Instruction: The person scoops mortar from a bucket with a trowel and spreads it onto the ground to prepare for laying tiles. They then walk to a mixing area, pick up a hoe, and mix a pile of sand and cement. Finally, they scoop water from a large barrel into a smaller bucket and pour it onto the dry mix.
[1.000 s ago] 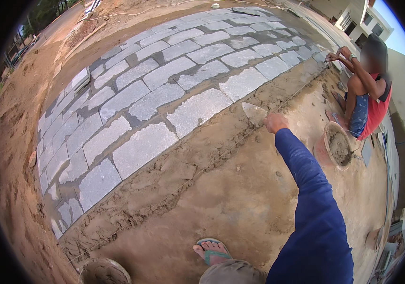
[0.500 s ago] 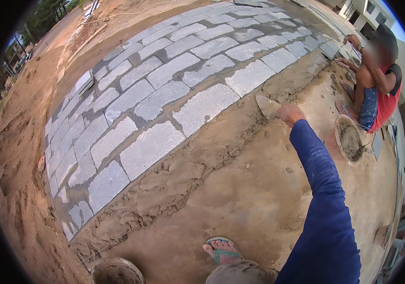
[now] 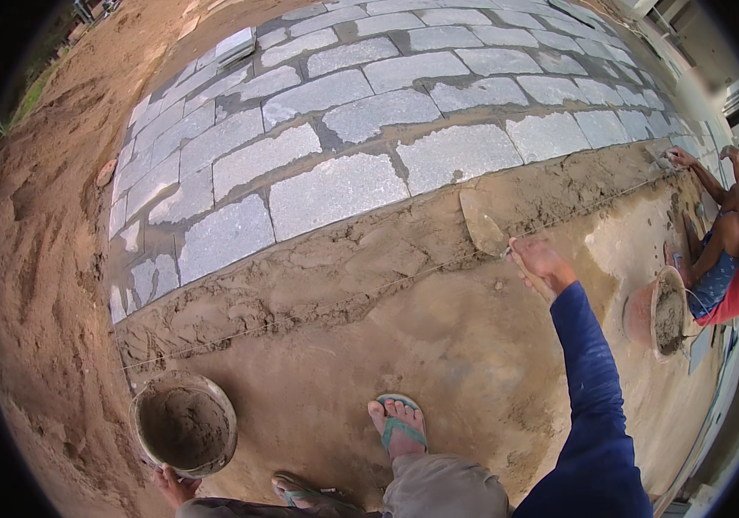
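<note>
My right hand [image 3: 542,266] is wrapped round the wooden handle of a trowel [image 3: 478,223]. Its mortar-coated blade lies over the strip of wet mortar [image 3: 361,259] beside the paving slabs [image 3: 339,192]. At lower left, my left hand [image 3: 176,485] has its fingers at the near rim of a bucket [image 3: 230,436] and appears to grip it; part of this hand is cut off by my leg and the picture's edge. Grey mortar [image 3: 186,423] coats the inside of the bucket. A thin string line [image 3: 300,321] runs along the near side of the strip.
A co-worker [image 3: 728,242] crouches at the far right, a hand near the strip's end. Next to them stands a reddish bucket [image 3: 641,311] of mortar. Stacked slabs [image 3: 236,45] rest on the paving. Loose soil [image 3: 50,259] borders it at left. My sandalled feet stand on bare ground.
My view has swung down and left, bringing the near bucket and my left hand into sight. The trowel stays in my right hand, its blade turned. The co-worker's hand has come down toward the strip.
</note>
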### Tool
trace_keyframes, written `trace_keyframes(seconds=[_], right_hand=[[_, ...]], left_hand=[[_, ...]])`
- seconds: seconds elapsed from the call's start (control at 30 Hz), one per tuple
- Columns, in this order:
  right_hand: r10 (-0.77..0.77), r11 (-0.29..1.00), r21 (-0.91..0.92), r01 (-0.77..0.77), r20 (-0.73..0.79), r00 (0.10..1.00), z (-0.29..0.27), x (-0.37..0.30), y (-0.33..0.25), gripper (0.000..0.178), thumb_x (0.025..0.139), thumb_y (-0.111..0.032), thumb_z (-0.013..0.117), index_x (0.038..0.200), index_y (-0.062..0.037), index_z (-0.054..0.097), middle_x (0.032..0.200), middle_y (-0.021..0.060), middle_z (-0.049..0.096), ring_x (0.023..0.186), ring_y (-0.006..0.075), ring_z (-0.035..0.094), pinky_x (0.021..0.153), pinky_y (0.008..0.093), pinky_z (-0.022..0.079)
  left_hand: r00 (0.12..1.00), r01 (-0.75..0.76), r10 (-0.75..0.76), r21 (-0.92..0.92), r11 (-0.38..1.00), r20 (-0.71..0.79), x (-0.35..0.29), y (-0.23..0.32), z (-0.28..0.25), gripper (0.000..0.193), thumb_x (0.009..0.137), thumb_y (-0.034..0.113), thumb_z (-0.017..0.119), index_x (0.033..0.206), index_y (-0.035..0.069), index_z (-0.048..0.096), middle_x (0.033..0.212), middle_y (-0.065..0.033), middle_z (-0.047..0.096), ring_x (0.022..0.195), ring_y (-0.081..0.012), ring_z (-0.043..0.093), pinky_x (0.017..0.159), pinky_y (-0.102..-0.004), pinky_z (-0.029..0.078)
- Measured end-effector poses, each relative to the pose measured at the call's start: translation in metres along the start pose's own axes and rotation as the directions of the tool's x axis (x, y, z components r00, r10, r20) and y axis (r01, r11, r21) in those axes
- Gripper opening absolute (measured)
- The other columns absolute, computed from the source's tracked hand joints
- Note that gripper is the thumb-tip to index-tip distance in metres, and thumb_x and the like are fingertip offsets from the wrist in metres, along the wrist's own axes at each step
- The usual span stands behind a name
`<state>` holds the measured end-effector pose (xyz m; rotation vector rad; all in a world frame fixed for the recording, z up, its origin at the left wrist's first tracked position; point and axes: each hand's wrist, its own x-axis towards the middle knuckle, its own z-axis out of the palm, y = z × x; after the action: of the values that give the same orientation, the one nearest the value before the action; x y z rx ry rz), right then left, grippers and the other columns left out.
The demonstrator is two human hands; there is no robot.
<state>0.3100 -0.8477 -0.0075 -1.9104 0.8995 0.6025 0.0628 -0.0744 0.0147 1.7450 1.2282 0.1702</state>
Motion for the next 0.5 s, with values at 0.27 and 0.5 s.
trace_keyframes(seconds=[0.27, 0.5], right_hand=[[-0.028, 0.999, 0.024, 0.024, 0.160, 0.987, 0.090, -0.023, -0.032, 0.039, 0.096, -0.039, 0.041, 0.086, -0.0025, 0.053, 0.057, 0.0077, 0.047, 0.039, 0.0163, 0.045, 0.033, 0.0314, 0.039], [-0.004, 1.000, -0.029, 0.011, 0.240, 0.971, 0.192, -0.054, -0.058, 0.040, 0.095, -0.041, 0.040, 0.087, -0.0040, 0.054, 0.063, 0.0092, 0.053, 0.046, 0.0188, 0.051, 0.040, 0.0367, 0.043]], left_hand=[[0.998, -0.028, 0.022, -0.095, 0.995, -0.054, -0.008, -0.009, -0.008, 0.035, 0.093, 0.046, 0.050, 0.114, 0.018, 0.043, 0.094, -0.0046, 0.058, 0.056, -0.0160, 0.061, 0.043, -0.0249, 0.051], [0.999, -0.033, 0.034, -0.094, 0.995, 0.008, -0.012, -0.006, -0.012, 0.035, 0.093, 0.045, 0.050, 0.113, 0.016, 0.044, 0.091, -0.0030, 0.058, 0.060, -0.0144, 0.061, 0.044, -0.0238, 0.050]])
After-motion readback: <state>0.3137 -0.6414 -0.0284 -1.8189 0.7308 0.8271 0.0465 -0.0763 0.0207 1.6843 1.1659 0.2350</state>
